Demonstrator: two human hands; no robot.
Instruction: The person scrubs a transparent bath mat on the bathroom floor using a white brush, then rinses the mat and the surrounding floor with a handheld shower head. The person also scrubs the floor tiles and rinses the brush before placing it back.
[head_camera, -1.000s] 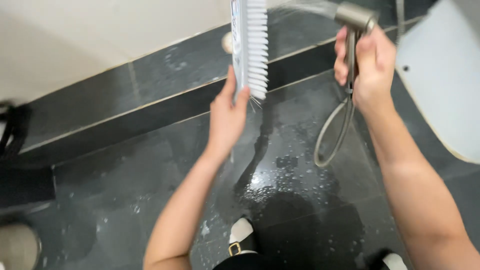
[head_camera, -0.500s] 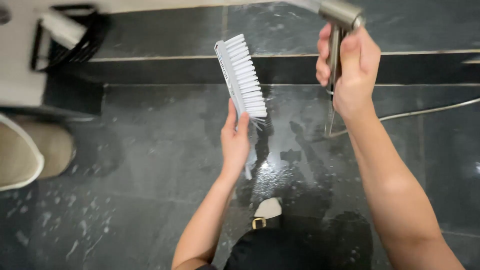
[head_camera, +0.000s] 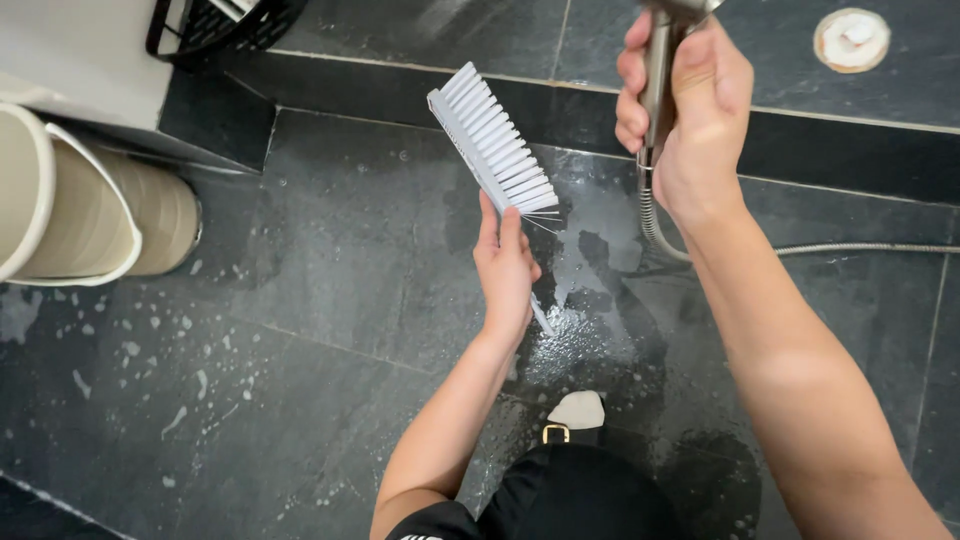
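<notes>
**Brush tipped over, sprayer held up beside it**

So the left hand (head_camera: 505, 265) has a closed grip on the handle of the white scrub brush (head_camera: 495, 140), which sits above the wet dark tile floor (head_camera: 330, 260), head pointing up and to the left, bristles facing right. The right hand (head_camera: 690, 110) is wrapped tight around the metal hand sprayer (head_camera: 660, 60), its hose (head_camera: 850, 248) trailing off right across the floor.

Compared with half a second back, the brush has leaned further left and the view has swung, so a beige bin (head_camera: 90, 205) now fills the left edge and a round white drain cover (head_camera: 851, 38) shows top right. A second ago the brush stood nearly upright. My guess: bristles are being angled toward the sprayer for rinsing. There's a puddle just below the left hand, by a pale shoe (head_camera: 575, 412).
</notes>
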